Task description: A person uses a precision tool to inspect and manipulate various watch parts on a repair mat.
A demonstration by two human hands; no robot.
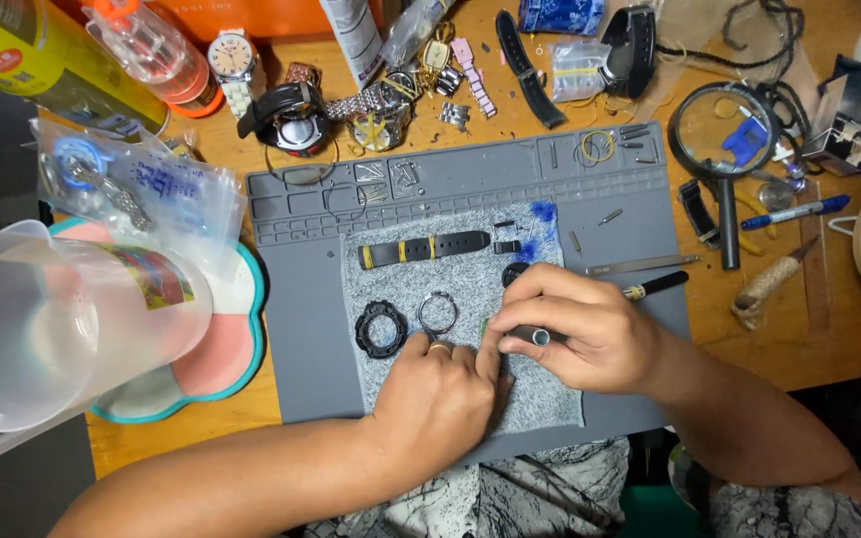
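Note:
My right hand (575, 329) is closed around a dark cylindrical tool (533, 336) with a metal end, over a grey speckled cloth (401, 299) on a grey work mat (301, 299). My left hand (440, 394) rests on the cloth beside it, fingers curled, thumb against the tool area; whatever small part lies under the fingers is hidden. Just above my left hand lie a black watch bezel (382, 329) and a thin metal ring (437, 313). A black strap with yellow bands (423, 249) lies further up the cloth.
A magnifying glass (723, 139), tweezers (640, 265), a blue pen (794, 212) and a brush (655, 287) lie to the right. Several watches (291, 115) and straps crowd the back. A clear plastic jug (42, 329) and plastic bags (142, 189) sit on the left.

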